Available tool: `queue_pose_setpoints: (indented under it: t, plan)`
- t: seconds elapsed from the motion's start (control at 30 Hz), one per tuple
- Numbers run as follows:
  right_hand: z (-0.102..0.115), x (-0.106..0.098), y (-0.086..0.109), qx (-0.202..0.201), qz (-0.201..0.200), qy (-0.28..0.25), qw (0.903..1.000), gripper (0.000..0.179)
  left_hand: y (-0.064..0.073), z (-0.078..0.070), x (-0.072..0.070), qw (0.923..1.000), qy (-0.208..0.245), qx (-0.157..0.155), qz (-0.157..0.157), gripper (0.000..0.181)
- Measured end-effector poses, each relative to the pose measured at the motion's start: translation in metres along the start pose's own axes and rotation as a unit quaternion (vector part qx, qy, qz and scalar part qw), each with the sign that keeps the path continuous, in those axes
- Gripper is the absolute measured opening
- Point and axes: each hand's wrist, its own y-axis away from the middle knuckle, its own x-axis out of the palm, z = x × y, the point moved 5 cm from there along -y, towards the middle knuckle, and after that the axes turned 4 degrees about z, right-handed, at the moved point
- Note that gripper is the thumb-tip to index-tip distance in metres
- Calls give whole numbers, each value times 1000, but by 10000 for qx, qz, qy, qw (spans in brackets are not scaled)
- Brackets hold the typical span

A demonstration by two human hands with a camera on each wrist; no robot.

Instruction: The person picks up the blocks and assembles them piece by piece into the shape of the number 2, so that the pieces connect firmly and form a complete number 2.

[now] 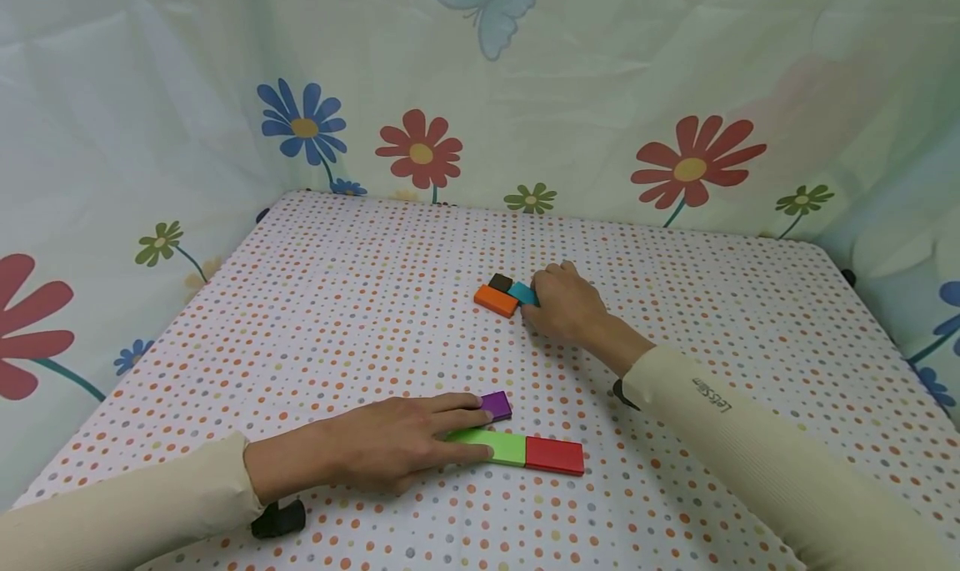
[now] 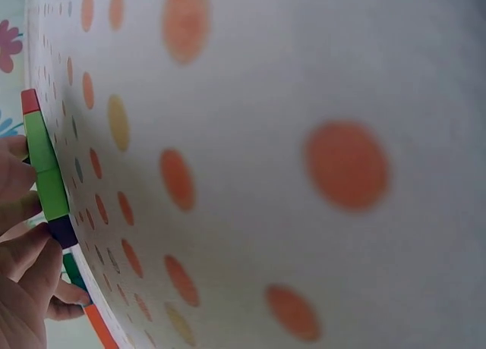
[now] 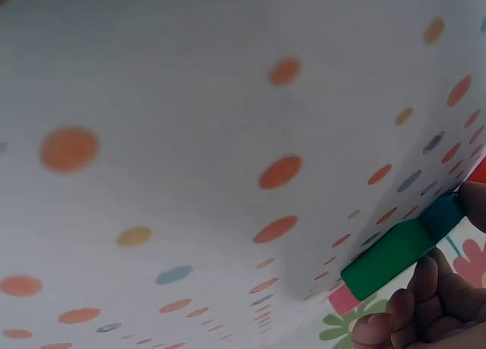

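My left hand (image 1: 397,439) lies with extended fingers on a light green block (image 1: 504,447) and at a purple block (image 1: 497,405). A red block (image 1: 554,455) meets the green one end to end. In the left wrist view, two light green pieces (image 2: 42,148) show in a row. Farther off, my right hand (image 1: 567,304) has curled fingers and its thumb around a blue block (image 1: 522,293). Beside that sit an orange block (image 1: 496,300) and a black block (image 1: 501,282). The right wrist view shows a darker green block (image 3: 389,259) by the fingers, hidden from the head view.
A pink block (image 3: 345,299) peeks out past the darker green one in the right wrist view. Dotted cloth covers the table (image 1: 360,304). Behind it hangs a curtain (image 1: 585,96) printed with flowers and a butterfly. A dark strap piece (image 1: 279,518) hangs under the left wrist.
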Motion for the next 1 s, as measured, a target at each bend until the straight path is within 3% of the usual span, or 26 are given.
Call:
queue_pose_setpoints:
  t: [0.37,0.67,1.0]
  plan:
    - [-3,-3,5,35,8,-188,9998,37,-1,-1,0,10000,60,10,11,56]
    - [-4,-4,13,-241,72,-395,9989,43,1,0,0,9999,123,-76,91,57]
    - [-8,-7,30,-508,40,-601,9969,35,0,-1,-1,10000,26,-31,4,59]
